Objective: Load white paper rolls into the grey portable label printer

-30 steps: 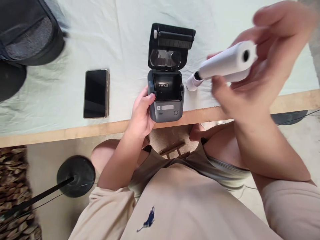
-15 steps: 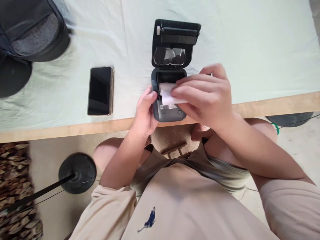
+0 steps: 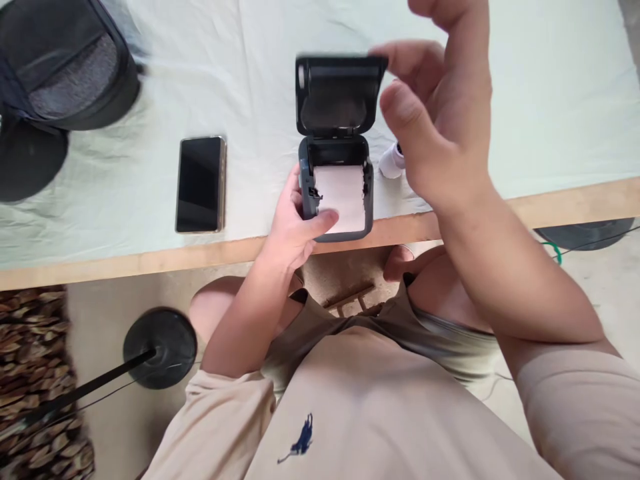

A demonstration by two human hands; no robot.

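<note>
My left hand [image 3: 295, 227] grips the left side of a small dark grey portable label printer [image 3: 370, 223]. Its thumb presses on the white paper strip [image 3: 343, 190], which lies flat from the inside of the printer over its front. The printer's hinged black lid [image 3: 337, 97] stands raised. My right hand [image 3: 445, 113] is at the lid's upper right corner, a fingertip touching or just behind the edge, thumb and fingers apart. Partly hidden by that hand, a small white roll [image 3: 391, 162] rests on the cloth to the right of the printer.
A black phone [image 3: 200, 185] lies left of the printer on the pale cloth [image 3: 260, 80]. An open black bag [image 3: 75, 73] occupies the far left. The table's wooden edge [image 3: 150, 259] runs before my body. A round black stand base [image 3: 160, 347] is on the floor.
My right hand has left the paper and moved up to the lid. The paper now lies flat under my left thumb. The white roll has come into view; the lid looks slightly lower.
</note>
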